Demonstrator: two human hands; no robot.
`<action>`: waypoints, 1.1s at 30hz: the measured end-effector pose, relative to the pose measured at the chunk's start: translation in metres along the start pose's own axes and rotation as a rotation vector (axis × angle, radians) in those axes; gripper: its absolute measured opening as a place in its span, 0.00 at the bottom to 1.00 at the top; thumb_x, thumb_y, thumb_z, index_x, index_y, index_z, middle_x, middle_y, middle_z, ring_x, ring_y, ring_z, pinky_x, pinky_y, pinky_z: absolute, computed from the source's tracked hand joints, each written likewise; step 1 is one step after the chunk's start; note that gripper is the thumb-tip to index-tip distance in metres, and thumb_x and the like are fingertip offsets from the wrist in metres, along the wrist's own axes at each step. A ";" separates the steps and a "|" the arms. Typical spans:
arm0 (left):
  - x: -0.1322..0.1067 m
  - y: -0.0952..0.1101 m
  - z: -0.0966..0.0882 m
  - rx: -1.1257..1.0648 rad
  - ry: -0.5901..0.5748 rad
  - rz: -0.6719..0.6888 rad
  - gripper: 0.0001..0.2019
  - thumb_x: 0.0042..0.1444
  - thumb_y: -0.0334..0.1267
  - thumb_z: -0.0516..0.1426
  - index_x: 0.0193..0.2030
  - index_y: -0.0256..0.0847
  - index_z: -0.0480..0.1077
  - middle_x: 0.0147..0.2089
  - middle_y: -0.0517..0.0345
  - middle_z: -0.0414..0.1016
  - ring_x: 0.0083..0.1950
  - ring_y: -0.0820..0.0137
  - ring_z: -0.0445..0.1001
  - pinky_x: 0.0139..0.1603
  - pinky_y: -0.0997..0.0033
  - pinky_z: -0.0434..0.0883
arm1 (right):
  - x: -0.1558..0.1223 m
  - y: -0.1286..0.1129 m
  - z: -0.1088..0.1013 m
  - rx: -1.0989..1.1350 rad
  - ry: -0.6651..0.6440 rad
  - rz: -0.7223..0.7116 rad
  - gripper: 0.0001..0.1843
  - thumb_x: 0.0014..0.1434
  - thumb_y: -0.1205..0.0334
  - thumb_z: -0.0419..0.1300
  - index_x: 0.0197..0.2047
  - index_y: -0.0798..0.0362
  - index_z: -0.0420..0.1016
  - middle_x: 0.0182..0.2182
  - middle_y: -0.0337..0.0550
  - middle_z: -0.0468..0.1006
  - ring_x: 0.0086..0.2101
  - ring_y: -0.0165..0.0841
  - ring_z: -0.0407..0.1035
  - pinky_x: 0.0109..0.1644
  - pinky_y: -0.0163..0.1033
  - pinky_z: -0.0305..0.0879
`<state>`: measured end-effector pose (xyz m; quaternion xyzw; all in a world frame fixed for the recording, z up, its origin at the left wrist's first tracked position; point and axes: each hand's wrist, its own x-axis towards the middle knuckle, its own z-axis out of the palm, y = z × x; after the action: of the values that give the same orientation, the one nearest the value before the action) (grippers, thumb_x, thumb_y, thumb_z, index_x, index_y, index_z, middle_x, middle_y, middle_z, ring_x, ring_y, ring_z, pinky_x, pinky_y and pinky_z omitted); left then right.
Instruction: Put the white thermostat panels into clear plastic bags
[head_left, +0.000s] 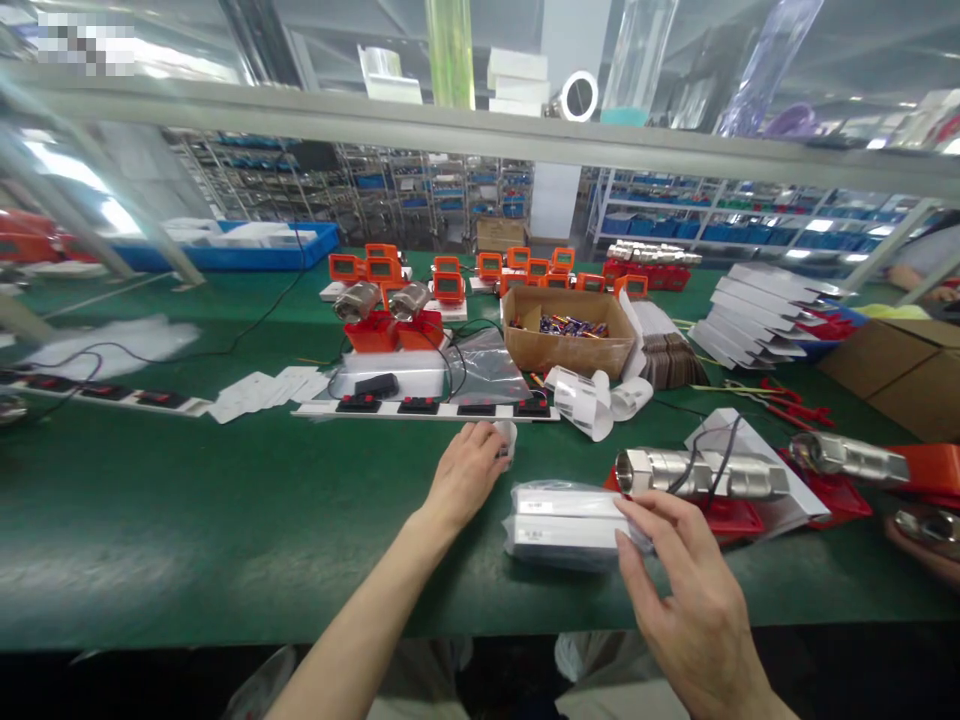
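My left hand (465, 475) reaches forward over the green table (225, 520), its fingers curled round a small white label roll (508, 440). My right hand (686, 590) grips the right end of a clear plastic bag holding white boxes (562, 522), thumb on top. Just beyond that bag lies a silver metal pipe fitting with a black cable (701, 472) on a red base.
A white power strip (427, 408), curled label sheets (592, 400), a cardboard box of small parts (566, 340), orange meter units (450, 275), stacked white boxes (757, 305) and brown cartons (900, 370) stand around. Another person's hand (926, 545) shows at the far right.
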<state>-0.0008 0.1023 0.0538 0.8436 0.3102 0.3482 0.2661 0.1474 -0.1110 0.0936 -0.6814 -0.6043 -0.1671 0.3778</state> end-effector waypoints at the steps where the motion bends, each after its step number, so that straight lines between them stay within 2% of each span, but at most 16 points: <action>1: 0.002 -0.001 0.000 -0.010 0.009 -0.020 0.02 0.52 0.32 0.60 0.32 0.44 0.73 0.39 0.56 0.72 0.46 0.61 0.67 0.55 0.59 0.64 | 0.001 0.000 0.000 0.002 0.002 0.007 0.15 0.63 0.68 0.53 0.53 0.54 0.69 0.48 0.51 0.69 0.48 0.38 0.67 0.55 0.46 0.63; 4: -0.001 0.003 -0.006 -0.070 0.117 -0.128 0.04 0.55 0.37 0.58 0.31 0.41 0.71 0.36 0.56 0.72 0.43 0.62 0.67 0.51 0.61 0.64 | 0.006 0.002 -0.001 0.027 0.008 0.043 0.14 0.64 0.67 0.53 0.51 0.52 0.71 0.47 0.49 0.70 0.47 0.38 0.67 0.55 0.46 0.63; 7: -0.009 0.019 -0.021 -0.199 0.205 -0.256 0.11 0.59 0.44 0.54 0.35 0.39 0.70 0.29 0.59 0.70 0.33 0.68 0.68 0.38 0.69 0.67 | 0.017 0.001 0.001 0.114 -0.014 0.083 0.12 0.64 0.65 0.53 0.49 0.51 0.72 0.45 0.47 0.71 0.47 0.37 0.68 0.53 0.44 0.64; 10: -0.015 0.042 -0.035 -0.335 0.218 -0.327 0.15 0.61 0.49 0.51 0.37 0.38 0.69 0.20 0.66 0.62 0.22 0.74 0.61 0.24 0.77 0.60 | 0.033 -0.004 0.011 0.238 -0.069 0.119 0.10 0.63 0.63 0.54 0.46 0.49 0.73 0.44 0.45 0.72 0.44 0.36 0.68 0.48 0.41 0.66; 12: -0.019 0.055 -0.041 -0.385 0.223 -0.345 0.16 0.61 0.50 0.51 0.35 0.37 0.69 0.18 0.68 0.58 0.19 0.76 0.57 0.20 0.79 0.56 | 0.045 -0.009 0.021 0.303 -0.111 0.144 0.10 0.63 0.62 0.54 0.46 0.49 0.73 0.43 0.44 0.72 0.40 0.35 0.69 0.44 0.40 0.66; 17: -0.025 0.069 -0.047 -0.534 0.200 -0.377 0.16 0.60 0.50 0.52 0.36 0.38 0.69 0.18 0.67 0.59 0.20 0.77 0.58 0.21 0.79 0.55 | 0.064 -0.021 0.040 0.420 -0.195 0.250 0.10 0.63 0.57 0.54 0.43 0.50 0.74 0.38 0.42 0.74 0.32 0.33 0.66 0.34 0.37 0.62; 22: -0.028 0.072 -0.051 -0.604 0.173 -0.406 0.16 0.60 0.50 0.52 0.39 0.37 0.70 0.17 0.68 0.59 0.19 0.77 0.56 0.20 0.79 0.55 | 0.068 -0.031 0.041 0.507 -0.308 0.410 0.15 0.63 0.50 0.54 0.35 0.52 0.73 0.30 0.39 0.73 0.30 0.32 0.64 0.33 0.36 0.59; 24: -0.029 0.072 -0.053 -0.580 0.188 -0.389 0.15 0.61 0.48 0.52 0.39 0.37 0.72 0.20 0.66 0.61 0.22 0.75 0.60 0.24 0.78 0.59 | 0.068 -0.032 0.039 0.561 -0.357 0.467 0.16 0.63 0.49 0.53 0.34 0.52 0.73 0.28 0.38 0.72 0.29 0.32 0.63 0.34 0.35 0.58; 28: -0.029 0.070 -0.057 -0.495 0.228 -0.319 0.13 0.59 0.45 0.54 0.36 0.38 0.75 0.32 0.59 0.70 0.36 0.71 0.68 0.36 0.76 0.65 | 0.068 -0.032 0.038 0.680 -0.409 0.512 0.18 0.62 0.48 0.54 0.33 0.54 0.72 0.25 0.36 0.68 0.28 0.30 0.62 0.32 0.33 0.57; 33: -0.029 0.068 -0.059 -0.608 0.175 -0.402 0.14 0.57 0.46 0.56 0.38 0.37 0.76 0.33 0.57 0.75 0.36 0.68 0.71 0.36 0.74 0.67 | 0.067 -0.032 0.038 0.738 -0.444 0.525 0.19 0.62 0.46 0.53 0.31 0.54 0.70 0.25 0.36 0.65 0.28 0.30 0.59 0.30 0.33 0.54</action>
<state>-0.0391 0.0506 0.1230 0.6155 0.3738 0.4358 0.5400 0.1226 -0.0375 0.1242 -0.6506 -0.4969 0.3071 0.4852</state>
